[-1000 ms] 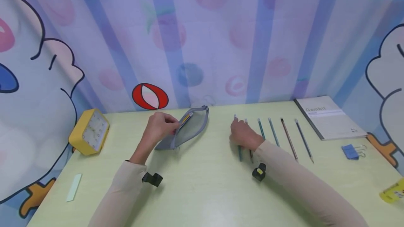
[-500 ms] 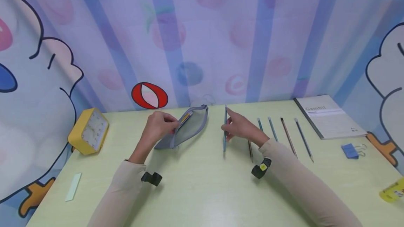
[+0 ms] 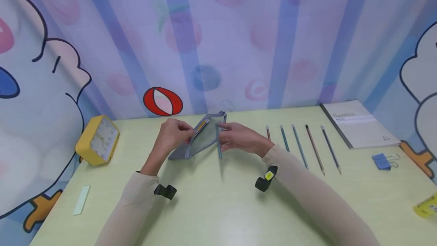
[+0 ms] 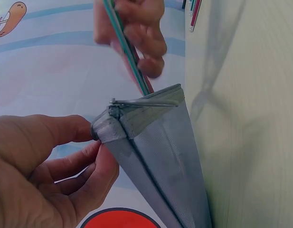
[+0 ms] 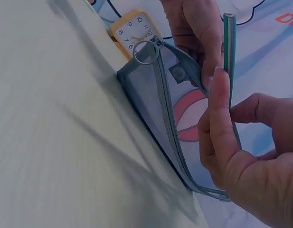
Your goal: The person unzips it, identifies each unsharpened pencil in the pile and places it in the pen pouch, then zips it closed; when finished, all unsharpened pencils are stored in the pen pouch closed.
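My left hand (image 3: 173, 133) pinches the near left edge of an unzipped grey pencil case (image 3: 202, 146), whose mouth gapes to the right. Inside it, at the left wall, show the ends of several pencils (image 3: 204, 123), one of them yellow. At the right side of the mouth my right hand (image 3: 243, 138) holds a teal pencil (image 3: 219, 151) between thumb and fingers. The right wrist view shows this striped teal pencil (image 5: 230, 42) standing up out of the grip, beside the case's zipper (image 5: 167, 109) with its ring pull (image 5: 146, 52).
Several pencils (image 3: 315, 149) lie in a row on the table right of the case. Behind them is a notebook (image 3: 362, 124), with a blue binder clip (image 3: 381, 161) in front. A yellow clock (image 3: 98, 139) and a pale green strip (image 3: 81, 200) are at left; a yellow object (image 3: 426, 206) sits far right.
My right hand has picked the leftmost teal pencil from the row, turned it in its fingers and carried it left to the case's mouth. My left hand has stayed on the case.
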The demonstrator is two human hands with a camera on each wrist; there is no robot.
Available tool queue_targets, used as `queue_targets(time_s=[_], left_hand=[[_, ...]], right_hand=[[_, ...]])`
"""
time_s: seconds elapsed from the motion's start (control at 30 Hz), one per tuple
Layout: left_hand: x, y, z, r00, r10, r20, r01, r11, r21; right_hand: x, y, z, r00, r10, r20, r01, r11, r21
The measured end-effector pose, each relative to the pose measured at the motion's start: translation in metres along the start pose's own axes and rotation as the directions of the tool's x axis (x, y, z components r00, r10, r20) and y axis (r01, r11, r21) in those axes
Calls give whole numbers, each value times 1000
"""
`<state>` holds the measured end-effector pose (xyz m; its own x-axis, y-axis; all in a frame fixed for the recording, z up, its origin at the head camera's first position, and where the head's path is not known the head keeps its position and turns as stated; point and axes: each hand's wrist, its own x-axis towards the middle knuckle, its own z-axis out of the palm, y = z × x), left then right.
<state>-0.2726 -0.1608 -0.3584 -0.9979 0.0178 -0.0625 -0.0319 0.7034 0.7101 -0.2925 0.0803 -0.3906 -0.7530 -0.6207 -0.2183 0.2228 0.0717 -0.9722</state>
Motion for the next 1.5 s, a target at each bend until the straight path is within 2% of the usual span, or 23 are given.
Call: queue_targets(time_s=[0.1, 0.2, 0.4, 0.5, 0.67, 0.83, 0.93, 1.07, 1.23, 1.5], left_hand=[[0, 1, 1, 1000, -8, 8, 9, 1000, -13], [0, 4, 2, 1000, -11, 12, 11, 1000, -9], [2, 8, 3, 1000, 24, 13, -24, 1000, 16], [2, 9, 2, 999, 30, 10, -31, 999, 19], [2, 8, 2, 999, 33, 15, -33, 999, 12], [1, 7, 2, 1000, 13, 22, -14, 1000, 22], [1, 7, 0, 1000, 10, 22, -10, 1000, 27], [2, 6, -5, 999, 23, 26, -24, 999, 30], [4, 4, -10, 999, 24, 22, -24, 999, 34], [4, 4, -12, 1000, -1, 23, 1, 1000, 25]], right_hand=[[16, -3, 4, 999, 35, 16, -36, 997, 73], [31, -7, 7, 998, 56, 13, -57, 993, 105], [54, -11, 13, 992, 94, -88, -78, 983, 166], [63, -10, 20, 984, 104, -145, -83, 986, 148], [68, -7, 29, 965, 103, -241, -93, 994, 52], [59, -6, 33, 971, 80, -224, -93, 995, -47], [50, -10, 37, 972, 30, -234, -61, 990, -130], [34, -16, 49, 971, -42, -236, -4, 982, -188], [8, -16, 63, 979, -103, -174, 60, 969, -239], [-19, 0, 69, 988, -123, -94, 91, 953, -290]])
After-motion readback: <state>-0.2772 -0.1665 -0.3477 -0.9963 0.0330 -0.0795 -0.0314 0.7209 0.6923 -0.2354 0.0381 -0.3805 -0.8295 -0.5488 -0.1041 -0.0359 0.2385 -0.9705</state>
